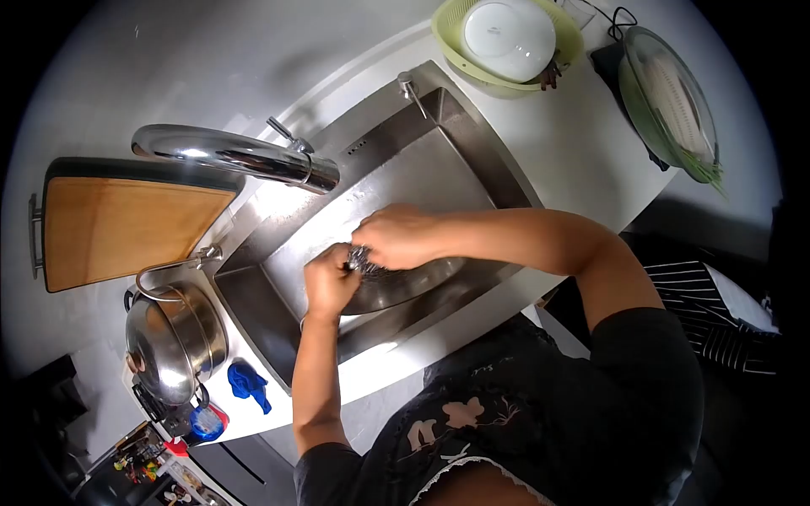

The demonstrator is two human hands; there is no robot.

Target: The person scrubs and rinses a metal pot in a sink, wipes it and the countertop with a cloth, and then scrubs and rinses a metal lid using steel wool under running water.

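My left hand (pixel 328 282) and my right hand (pixel 395 239) are close together over the steel sink (pixel 472 160). Between them is a dark, glinting, crinkled bundle (pixel 361 260), gripped from both sides with curled fingers. It resembles a steel-wool scourer, but its kind is not clear. Just below the hands, a round metal bowl (pixel 405 291) sits in the sink, partly hidden by my right hand and forearm. The chrome faucet (pixel 245 158) reaches over the sink's far left side, its spout short of my hands.
A wooden cutting board (pixel 126 228) leans at the left, above a lidded steel pot (pixel 173 341). A blue cloth (pixel 248 385) lies on the counter's near left. At the back right are a green basin (pixel 451 38) with a white bowl (pixel 510 38) and a green-rimmed container (pixel 645 101).
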